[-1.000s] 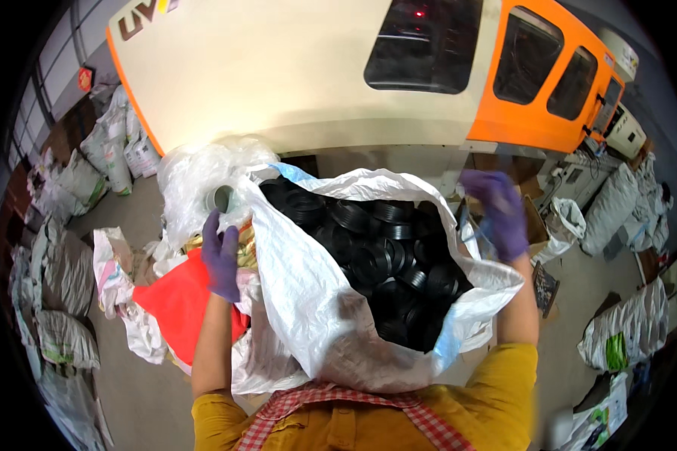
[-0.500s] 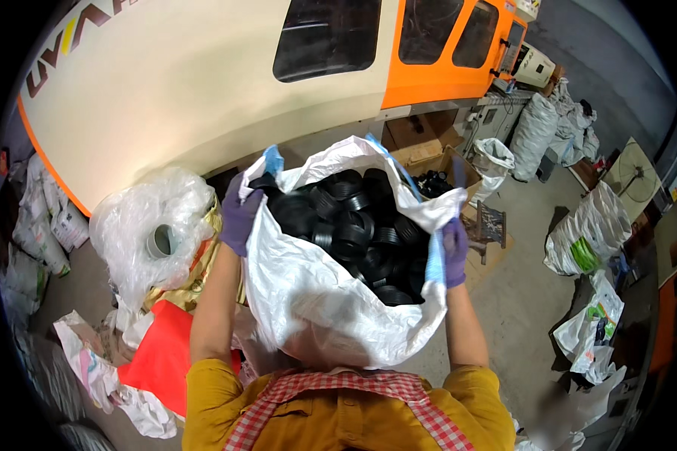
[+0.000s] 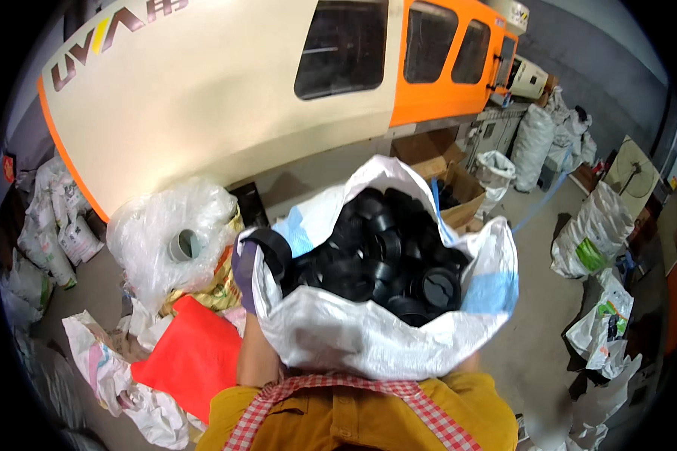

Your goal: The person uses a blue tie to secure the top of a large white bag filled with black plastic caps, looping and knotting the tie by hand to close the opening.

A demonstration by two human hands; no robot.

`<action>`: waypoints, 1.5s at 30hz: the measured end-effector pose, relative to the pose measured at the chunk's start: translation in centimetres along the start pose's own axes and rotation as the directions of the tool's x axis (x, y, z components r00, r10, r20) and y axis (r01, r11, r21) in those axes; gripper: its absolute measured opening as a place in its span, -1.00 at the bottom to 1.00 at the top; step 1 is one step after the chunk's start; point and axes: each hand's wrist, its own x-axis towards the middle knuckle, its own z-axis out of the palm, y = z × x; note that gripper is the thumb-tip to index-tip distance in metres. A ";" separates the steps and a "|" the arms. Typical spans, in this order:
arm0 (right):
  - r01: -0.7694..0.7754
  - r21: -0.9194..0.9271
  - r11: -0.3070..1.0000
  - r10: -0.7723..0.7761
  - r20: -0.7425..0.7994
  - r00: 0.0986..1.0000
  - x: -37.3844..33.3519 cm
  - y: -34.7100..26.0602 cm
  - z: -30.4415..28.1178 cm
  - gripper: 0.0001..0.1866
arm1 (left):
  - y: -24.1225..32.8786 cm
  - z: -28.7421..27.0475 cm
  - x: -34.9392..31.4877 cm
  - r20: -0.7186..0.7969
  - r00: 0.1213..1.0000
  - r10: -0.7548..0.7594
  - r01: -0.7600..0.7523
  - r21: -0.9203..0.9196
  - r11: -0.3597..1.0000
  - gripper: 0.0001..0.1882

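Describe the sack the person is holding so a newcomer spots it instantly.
Start at the big cream and orange machine; directly below it, against the person's chest, is the white woven sack. The left hand, in a purple glove, grips its rim. Unlike the closed sacks around it, it is open and heaped with black round plastic parts.

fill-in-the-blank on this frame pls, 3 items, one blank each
1. The white woven sack is full of ____ plastic caps.
2. The left hand, in a ____ glove, grips the sack's rim.
3. The flat sheet on the floor to the left of the sack is ____.

Missing words: black; purple; red
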 end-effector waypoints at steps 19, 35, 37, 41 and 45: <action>-0.076 0.142 0.987 0.090 -0.096 0.991 5.6 2.0 1.7 -0.60 | 1.1 -1.8 8.4 -0.040 0.963 0.266 -0.199 0.558 0.806 -0.85; 0.149 0.012 0.989 -0.138 -0.299 0.944 4.7 -11.4 -6.1 -0.77 | 2.9 5.4 10.0 0.717 0.688 -0.110 -0.655 0.680 0.330 -0.79; 0.124 -0.033 0.992 -0.128 -0.193 0.973 3.8 -13.7 -5.8 -0.77 | -0.5 6.9 10.7 0.774 0.580 -0.254 -0.770 0.623 0.138 -0.83; 0.045 -0.104 0.994 -0.053 -0.070 0.996 3.7 -17.4 -4.7 -0.75 | -3.6 2.9 15.0 0.699 0.506 -0.505 -0.862 0.421 -0.281 -0.85; 0.069 -0.224 0.972 -0.075 -0.017 0.997 4.0 -20.2 -7.8 -0.74 | -4.3 4.7 15.0 0.491 0.568 -0.661 -0.823 0.309 -0.478 -0.73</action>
